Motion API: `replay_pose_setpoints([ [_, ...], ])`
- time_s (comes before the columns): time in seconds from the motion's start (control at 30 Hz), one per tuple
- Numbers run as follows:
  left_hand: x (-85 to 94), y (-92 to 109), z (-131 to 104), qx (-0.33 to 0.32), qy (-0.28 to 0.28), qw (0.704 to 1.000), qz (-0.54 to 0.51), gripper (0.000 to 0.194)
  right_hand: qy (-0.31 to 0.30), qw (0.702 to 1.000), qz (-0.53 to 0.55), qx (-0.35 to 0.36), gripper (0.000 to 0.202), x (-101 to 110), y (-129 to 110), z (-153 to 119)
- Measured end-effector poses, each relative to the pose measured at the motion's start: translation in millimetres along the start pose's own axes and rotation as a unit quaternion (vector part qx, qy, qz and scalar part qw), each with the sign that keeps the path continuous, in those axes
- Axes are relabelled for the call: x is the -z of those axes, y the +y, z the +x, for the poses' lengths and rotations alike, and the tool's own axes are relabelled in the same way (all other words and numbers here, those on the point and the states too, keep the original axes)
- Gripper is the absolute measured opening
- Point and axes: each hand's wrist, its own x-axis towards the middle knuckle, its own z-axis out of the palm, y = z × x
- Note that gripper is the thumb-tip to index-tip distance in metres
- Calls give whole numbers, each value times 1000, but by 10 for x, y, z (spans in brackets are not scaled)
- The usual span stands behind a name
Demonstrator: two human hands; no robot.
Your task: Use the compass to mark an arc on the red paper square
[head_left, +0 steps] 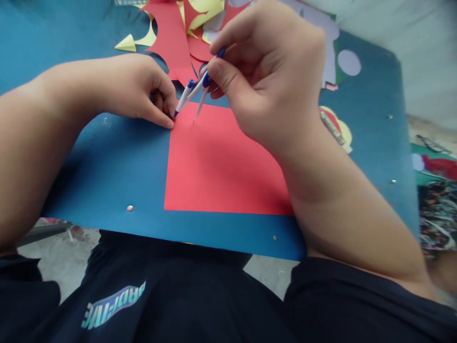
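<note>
A red sheet of paper (221, 166) lies flat on a blue board (117, 166) across my lap. My right hand (271, 71) grips a drawing compass (198, 97) by its blue top; its metal point touches the red sheet near the top left corner, and a white-and-blue pen is clamped in its other leg. My left hand (139, 88) presses its fingertips on the sheet's top left corner, right beside the pen tip.
Cut scraps of red paper (171, 38) and yellow paper (135, 43) pile up at the board's far edge, with pale sheets (328, 43) to the right. A pale paper circle (349, 62) lies on the board. Small rivets dot the board. Floor clutter shows at the right.
</note>
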Motion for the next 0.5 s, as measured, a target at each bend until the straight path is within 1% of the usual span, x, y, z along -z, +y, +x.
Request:
replay_pose_setpoints([
  [0.1, 18, -6, 3, -9, -10, 1000, -2, 52, 31, 998, -41, 32, 21, 48, -42, 27],
  [0.2, 19, -4, -2, -31, -11, 999, 5, 54, -3, 990, -121, 70, 25, 150, -86, 93],
  [0.3, -2, -12, -4, -58, 1, 998, 17, 61, -51, 976, -186, 100, 24, 271, -131, 173],
  [0.43, -42, -26, 14, -73, 12, 997, 21, 74, -104, 962, -216, 129, 16, 357, -236, 266],
  [0.5, -52, -30, 28, -68, 8, 997, 25, 75, -124, 956, -231, 132, 13, 354, -312, 311],
])
